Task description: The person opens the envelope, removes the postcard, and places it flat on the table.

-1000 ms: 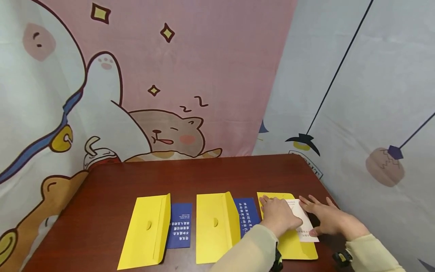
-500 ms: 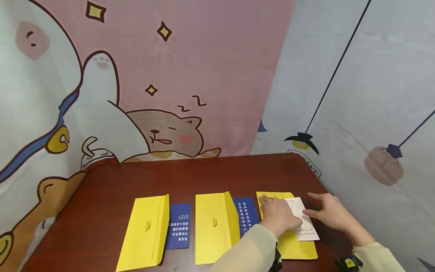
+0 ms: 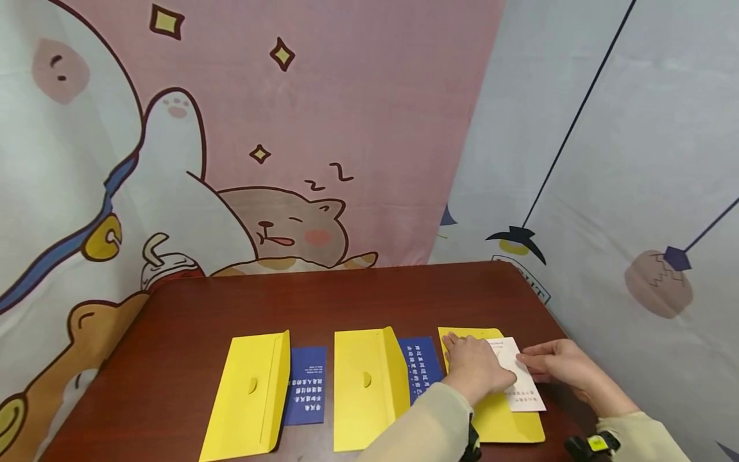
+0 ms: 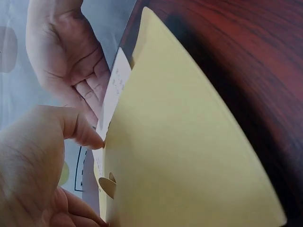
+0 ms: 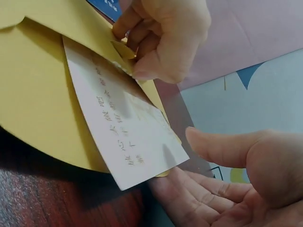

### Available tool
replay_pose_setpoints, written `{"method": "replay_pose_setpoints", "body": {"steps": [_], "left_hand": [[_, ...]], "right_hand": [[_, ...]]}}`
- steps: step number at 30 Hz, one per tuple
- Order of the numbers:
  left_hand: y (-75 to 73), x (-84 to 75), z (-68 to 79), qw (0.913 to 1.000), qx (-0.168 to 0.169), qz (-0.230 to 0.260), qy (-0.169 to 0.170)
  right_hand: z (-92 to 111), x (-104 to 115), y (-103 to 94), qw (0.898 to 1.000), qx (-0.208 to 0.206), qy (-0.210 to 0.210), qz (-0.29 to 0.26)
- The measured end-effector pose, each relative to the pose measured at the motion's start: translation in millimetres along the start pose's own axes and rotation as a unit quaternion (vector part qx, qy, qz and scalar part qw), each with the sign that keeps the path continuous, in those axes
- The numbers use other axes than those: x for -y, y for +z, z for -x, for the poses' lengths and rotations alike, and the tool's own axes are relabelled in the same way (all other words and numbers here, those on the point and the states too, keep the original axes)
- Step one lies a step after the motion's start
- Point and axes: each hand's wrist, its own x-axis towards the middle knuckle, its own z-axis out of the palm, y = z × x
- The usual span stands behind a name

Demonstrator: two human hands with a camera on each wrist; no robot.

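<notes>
At the table's right, a yellow envelope lies with a white printed card sticking out of its right side. My left hand reaches over the envelope. In the right wrist view, its thumb and curled fingers pinch the envelope's edge by the half-round notch. My right hand is at the card's outer edge. The right wrist view has its thumb apart from the card, with straight fingers low beside the card's end. Part of the card is hidden inside the envelope.
Two more yellow envelopes, one in the middle and one at left, lie on the dark wooden table. A blue printed card pokes out of the left one, another blue card out of the middle one. A cartoon-print cloth hangs behind.
My right hand lifts off the card's right side, turns, and comes back beside the card's edge with its fingers closer together. The left hand stays on the envelope.
</notes>
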Motion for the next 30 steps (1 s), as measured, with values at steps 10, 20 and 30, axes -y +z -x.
{"method": "replay_pose_setpoints", "body": {"steps": [10, 20, 30], "left_hand": [[0.6, 0.3, -0.7, 0.9999, -0.013, -0.002, 0.005], [0.3, 2.8, 0.6, 0.9999, -0.010, 0.003, 0.008], [1.1, 2.8, 2.0, 0.9998, -0.012, 0.005, 0.013]], "right_hand": [[-5, -2, 1.9, 0.999, 0.002, 0.002, 0.034], [-8, -6, -4.8, 1.000, 0.007, -0.006, 0.027], [-2, -10, -12.8, 1.000, -0.007, -0.006, 0.005]]}}
